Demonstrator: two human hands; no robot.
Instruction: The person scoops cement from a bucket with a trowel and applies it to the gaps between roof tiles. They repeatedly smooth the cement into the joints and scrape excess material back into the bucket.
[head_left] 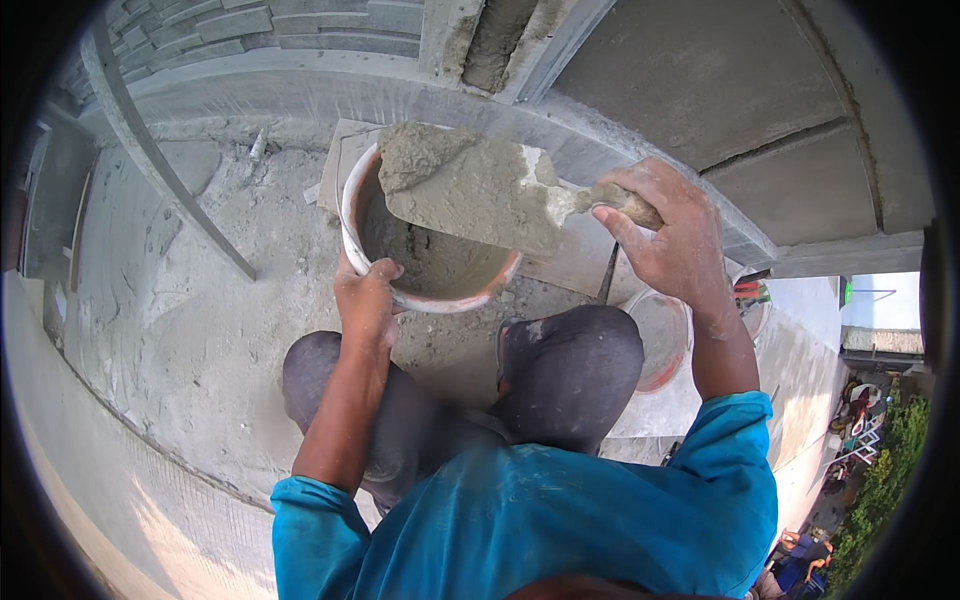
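Note:
My right hand (665, 225) is closed round the wooden handle of a trowel (485, 195). Its broad blade is coated in wet grey mortar and carries a thick lump of mortar (425, 155) at the far left end. Beneath the blade sits a round bucket (352, 235) with a pale, reddish rim, tilted a little, with more mortar (430, 262) inside; the blade hides part of its opening. My left hand (368, 300) grips the bucket's near-left rim, thumb over the edge and fingers underneath it.
A second bucket (665, 340) stands beside my right knee. Ahead runs a low wall ledge (300, 95), with grey panels (700, 80) to the right. A slanting post (165, 160) rises at the left over the dusty floor (200, 340). Plants (890, 480) show far right.

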